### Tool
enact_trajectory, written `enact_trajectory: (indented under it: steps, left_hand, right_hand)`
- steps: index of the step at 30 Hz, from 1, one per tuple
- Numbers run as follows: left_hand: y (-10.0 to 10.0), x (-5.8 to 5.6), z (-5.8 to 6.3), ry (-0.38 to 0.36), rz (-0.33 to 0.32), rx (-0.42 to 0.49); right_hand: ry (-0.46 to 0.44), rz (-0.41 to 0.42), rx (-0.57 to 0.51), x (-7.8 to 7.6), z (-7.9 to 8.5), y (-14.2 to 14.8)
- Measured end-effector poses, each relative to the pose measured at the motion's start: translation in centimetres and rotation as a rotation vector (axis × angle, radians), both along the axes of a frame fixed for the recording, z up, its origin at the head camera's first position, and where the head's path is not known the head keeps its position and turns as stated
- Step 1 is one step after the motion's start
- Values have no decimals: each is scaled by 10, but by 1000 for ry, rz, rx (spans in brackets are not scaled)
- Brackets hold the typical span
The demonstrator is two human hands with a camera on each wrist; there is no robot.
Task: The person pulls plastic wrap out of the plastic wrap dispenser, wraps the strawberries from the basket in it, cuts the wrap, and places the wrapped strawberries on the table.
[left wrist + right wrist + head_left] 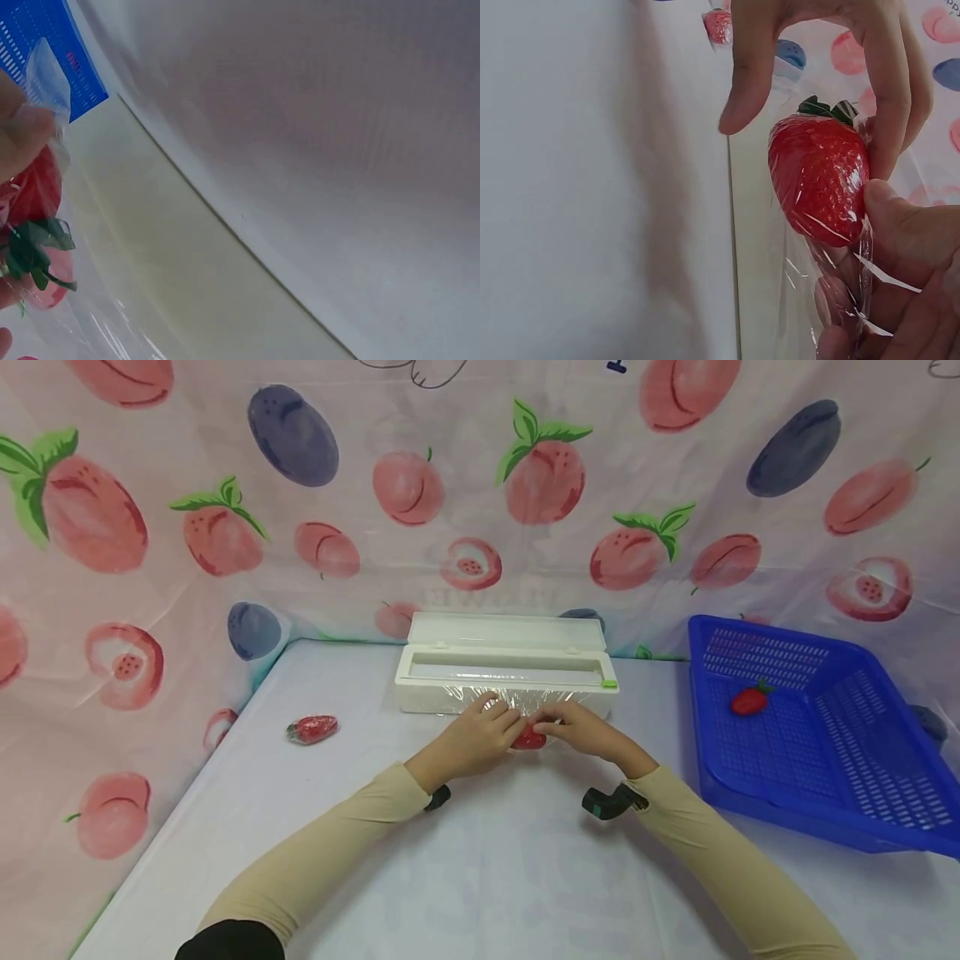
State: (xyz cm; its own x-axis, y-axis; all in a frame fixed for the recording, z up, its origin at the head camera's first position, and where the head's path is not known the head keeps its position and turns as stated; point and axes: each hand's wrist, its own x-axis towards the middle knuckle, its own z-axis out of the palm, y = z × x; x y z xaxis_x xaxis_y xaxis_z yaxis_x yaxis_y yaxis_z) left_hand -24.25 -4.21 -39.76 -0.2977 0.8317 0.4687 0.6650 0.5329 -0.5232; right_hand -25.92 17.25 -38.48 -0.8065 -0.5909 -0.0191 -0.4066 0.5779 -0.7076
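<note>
A red strawberry with green leaves lies in clear plastic wrap drawn from a white wrap dispenser box with its lid raised. My left hand reaches over the strawberry from the left. In the right wrist view its fingers touch the fruit's leafy side, and its thumb stands apart. My right hand pinches the wrap at the strawberry's tip, thumb on top and fingers under the film. In the left wrist view, the strawberry's leaves show through the film.
A film-wrapped strawberry lies on the white tabletop at the left. On the right stands a blue plastic basket holding one unwrapped strawberry. A fruit-printed curtain hangs behind the table.
</note>
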Motion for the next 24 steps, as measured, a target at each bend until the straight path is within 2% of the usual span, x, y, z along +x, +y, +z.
enact_trajectory:
  steps: [4,7,8,11,13,15,17,19,22,24]
  left_hand:
    - [2,-1,1,1,25,10]
    - [3,-1,2,-45,56,32]
    - [3,-1,2,-69,70,39]
    - [2,-2,2,-138,116,56]
    - [2,-2,0,-176,136,71]
    - [1,-3,-2,-211,147,91]
    - [1,-4,-3,-258,141,120]
    - [2,-4,-5,-309,129,149]
    - [3,-3,-5,-361,117,184]
    - [3,-1,-4,-347,145,203]
  right_hand:
    - [14,-13,3,0,0,0]
    - [141,-60,19,4,0,-2]
    - [227,-73,29,6,0,-3]
    - [557,-91,81,13,-2,-4]
    - [777,-73,128,16,-4,-5]
    - [928,-43,187,17,-7,-6]
    - [974,-26,233,18,-9,-8]
    - [970,-36,272,19,-10,-10]
    - [882,-77,284,19,-11,-12]
    - [811,-106,274,19,-10,-13]
